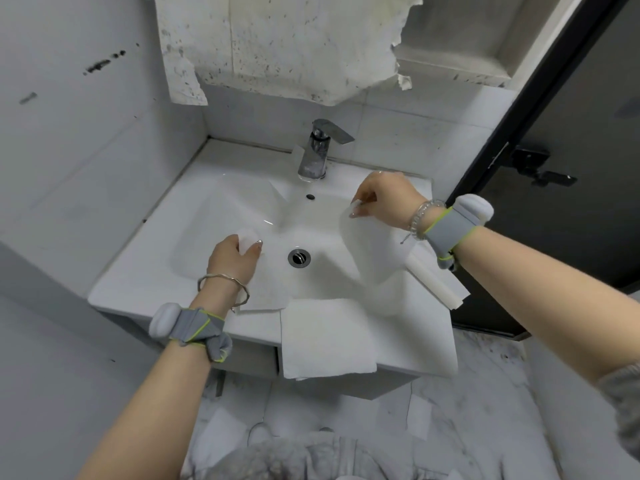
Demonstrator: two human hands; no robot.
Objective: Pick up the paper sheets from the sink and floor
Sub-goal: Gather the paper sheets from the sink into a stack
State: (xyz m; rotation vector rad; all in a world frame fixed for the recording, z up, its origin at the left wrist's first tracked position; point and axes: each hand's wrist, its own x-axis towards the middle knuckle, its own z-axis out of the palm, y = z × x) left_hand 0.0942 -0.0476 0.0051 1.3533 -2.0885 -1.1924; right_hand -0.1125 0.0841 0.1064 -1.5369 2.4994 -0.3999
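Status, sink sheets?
Left hand pinching left sheet in basin. Right hand pinching right sheet. Third sheet draped over sink front edge, untouched. Nothing in the way.

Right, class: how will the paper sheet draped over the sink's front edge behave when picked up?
Probably floppy: the draped sheet bends over the sink rim. Likely very light: the right hand holds a similar sheet up with just a fingertip pinch.

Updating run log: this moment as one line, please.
left hand pinches left sheet | right hand pinches right sheet | front sheet drapes sink rim
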